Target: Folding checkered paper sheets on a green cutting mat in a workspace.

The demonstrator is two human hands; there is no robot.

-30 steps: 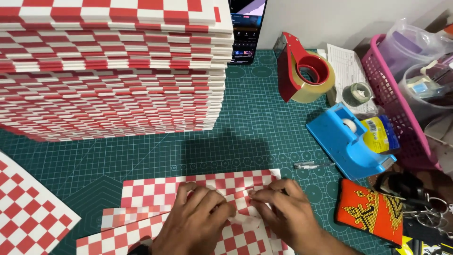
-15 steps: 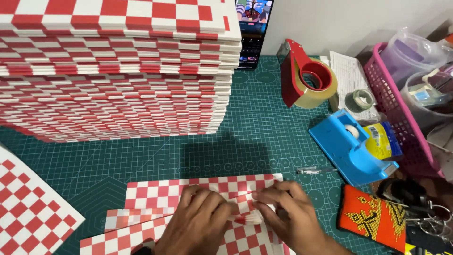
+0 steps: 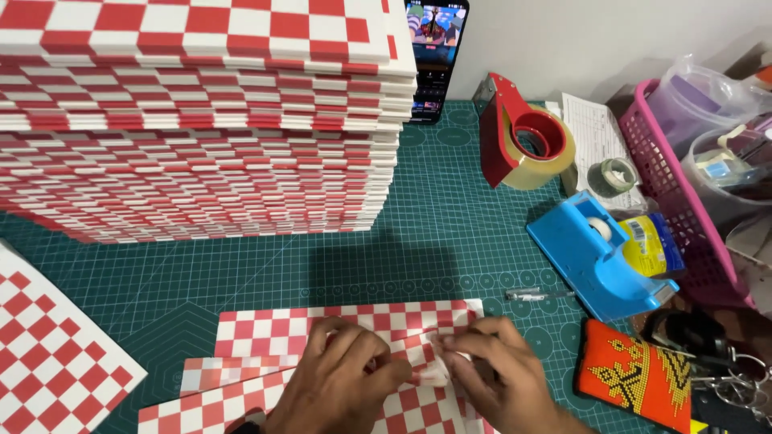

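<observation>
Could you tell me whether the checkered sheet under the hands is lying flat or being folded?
Being folded: both hands pinch the red-and-white checkered sheet, with angled flaps overlapping on the green mat.

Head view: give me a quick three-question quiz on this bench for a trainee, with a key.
1. True or false: both hands press on the red-and-white checkered sheet lying on the green cutting mat.
2. Which stands nearest the blue tape dispenser? A) the phone B) the pink basket C) the tall checkered stack
3. Fill in: the left hand and right hand meet at a ____ in the sheet.

Key: 1 true. 2 B, the pink basket. 3 fold.
</observation>
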